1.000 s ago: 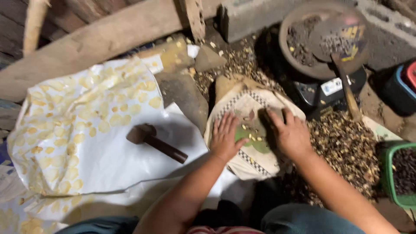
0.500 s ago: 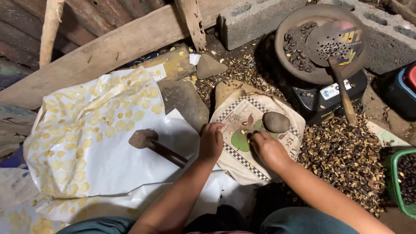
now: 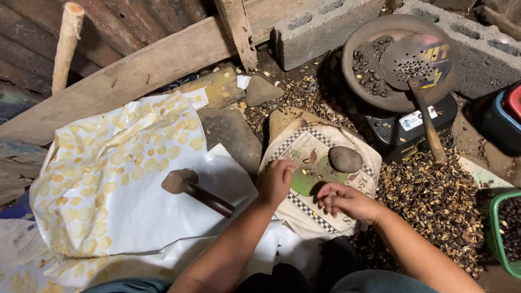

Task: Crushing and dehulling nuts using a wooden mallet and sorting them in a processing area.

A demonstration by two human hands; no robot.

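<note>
My left hand [image 3: 275, 181] rests curled on the left edge of a printed cloth sack [image 3: 353, 142] that lies flat on the ground. My right hand [image 3: 345, 200] hovers over the sack's lower part with its fingertips pinched together; whether they hold small bits I cannot tell. A smooth grey stone [image 3: 345, 159] sits on the sack just beyond my right hand. A small wooden mallet [image 3: 194, 189] lies on white paper [image 3: 146, 217] to the left of my left hand.
A heap of dark nut shells [image 3: 434, 201] lies to the right. Behind it a round pan [image 3: 374, 92] with dark nuts and a perforated ladle [image 3: 418, 59] sits on a black stove. A green basket [image 3: 502, 228], flat stones [image 3: 233, 133], concrete blocks [image 3: 320, 24] and planks surround the spot.
My right hand has come off the stone and pulled back toward me, leaving the stone on the sack. My left hand has slid to the sack's left edge and curled.
</note>
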